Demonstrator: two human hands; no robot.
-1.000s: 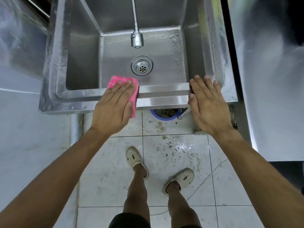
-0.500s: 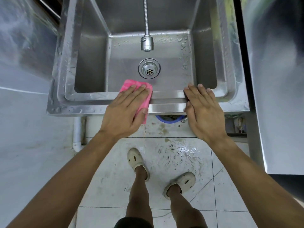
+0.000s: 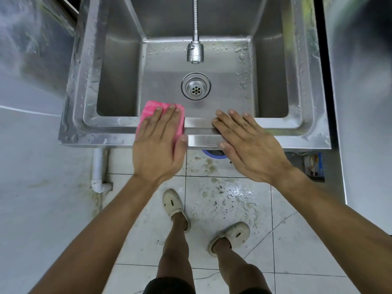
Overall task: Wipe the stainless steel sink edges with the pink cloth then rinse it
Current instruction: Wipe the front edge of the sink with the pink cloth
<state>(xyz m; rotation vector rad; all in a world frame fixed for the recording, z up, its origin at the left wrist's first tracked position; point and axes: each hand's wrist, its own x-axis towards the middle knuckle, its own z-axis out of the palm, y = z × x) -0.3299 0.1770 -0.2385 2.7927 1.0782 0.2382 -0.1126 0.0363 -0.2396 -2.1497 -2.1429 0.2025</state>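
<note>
A stainless steel sink [image 3: 294, 126] fills the upper half of the view, its rims speckled with water drops. On the near rim lies a folded pink cloth [image 3: 148, 112]. My left hand [image 3: 159, 145] presses flat on it with straight fingers, covering most of it. My right hand [image 3: 246, 145] rests flat on the same rim just to the right, a short strip of bare rim between the two hands. A flexible faucet hose with a spray head [image 3: 195, 52] hangs over the drain [image 3: 195, 86].
Below the rim are a wet tiled floor [image 3: 229, 200], my legs and pale clogs [image 3: 176, 209], a white drain pipe [image 3: 98, 168] at left and a blue bucket rim [image 3: 210, 153] under the sink. Steel surfaces flank the sink on both sides.
My left hand has slid the pink cloth rightward along the near rim towards my right hand, narrowing the gap. The camera has shifted, so the sink sits further right in view.
</note>
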